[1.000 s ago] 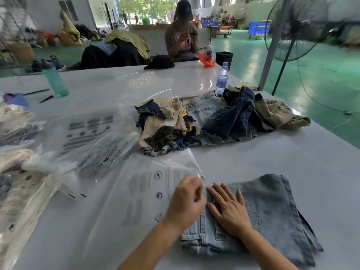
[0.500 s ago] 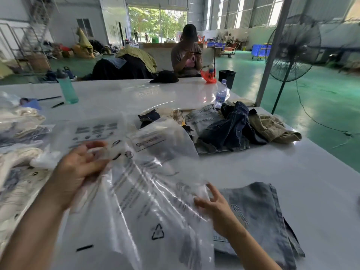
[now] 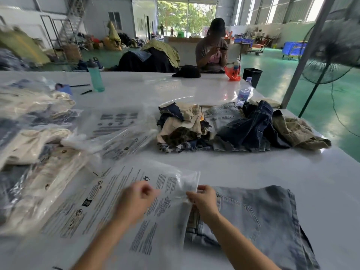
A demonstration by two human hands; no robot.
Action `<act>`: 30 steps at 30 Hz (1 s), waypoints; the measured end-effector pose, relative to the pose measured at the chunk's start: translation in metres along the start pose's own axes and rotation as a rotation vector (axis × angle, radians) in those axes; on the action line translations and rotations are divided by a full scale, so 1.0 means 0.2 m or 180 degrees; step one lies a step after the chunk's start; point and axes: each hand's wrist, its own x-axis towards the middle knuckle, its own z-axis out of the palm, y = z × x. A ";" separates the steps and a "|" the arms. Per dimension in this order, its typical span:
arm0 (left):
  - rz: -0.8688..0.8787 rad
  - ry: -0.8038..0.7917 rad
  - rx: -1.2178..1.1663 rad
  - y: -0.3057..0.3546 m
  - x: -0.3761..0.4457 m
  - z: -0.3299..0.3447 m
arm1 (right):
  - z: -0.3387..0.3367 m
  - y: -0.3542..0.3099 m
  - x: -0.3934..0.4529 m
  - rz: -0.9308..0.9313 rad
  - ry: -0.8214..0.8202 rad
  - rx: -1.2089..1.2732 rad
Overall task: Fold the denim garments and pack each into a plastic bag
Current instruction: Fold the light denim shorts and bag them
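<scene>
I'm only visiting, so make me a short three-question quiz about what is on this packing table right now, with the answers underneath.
1. True or false: the folded light denim garment is already fully inside the plastic bag.
2. What does the right hand pinch? A) the bag's open edge B) the clear water bottle C) the teal bottle
3. Fill in: the pile of unfolded clothes lies ____ the folded garment, farther from the person packing.

Key: 1 false, most of it lies bare on the table; 2 A; 3 beyond. The left hand is blurred, so its grip is unclear.
</scene>
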 end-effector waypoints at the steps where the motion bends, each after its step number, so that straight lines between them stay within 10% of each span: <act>1: 0.0095 -0.0556 0.0034 0.10 -0.03 0.12 | 0.01 0.01 0.01 -0.0027 0.0044 -0.0089; 8: 0.0090 -0.0548 0.0954 0.19 -0.01 0.48 | -0.09 0.00 0.03 -0.0040 -0.0509 -0.0071; 22: -0.1140 -0.0740 -0.1859 0.06 0.00 0.39 | -0.07 -0.02 -0.14 0.0061 -0.1302 -0.0466; 27: -0.1273 0.1296 -0.1454 -0.06 0.15 0.06 | -0.15 -0.04 -0.05 -0.0179 -0.0345 -0.0525; 30: -0.1022 0.2150 -0.1055 -0.13 0.19 -0.19 | -0.25 -0.02 -0.01 -0.0100 -0.0693 -0.0890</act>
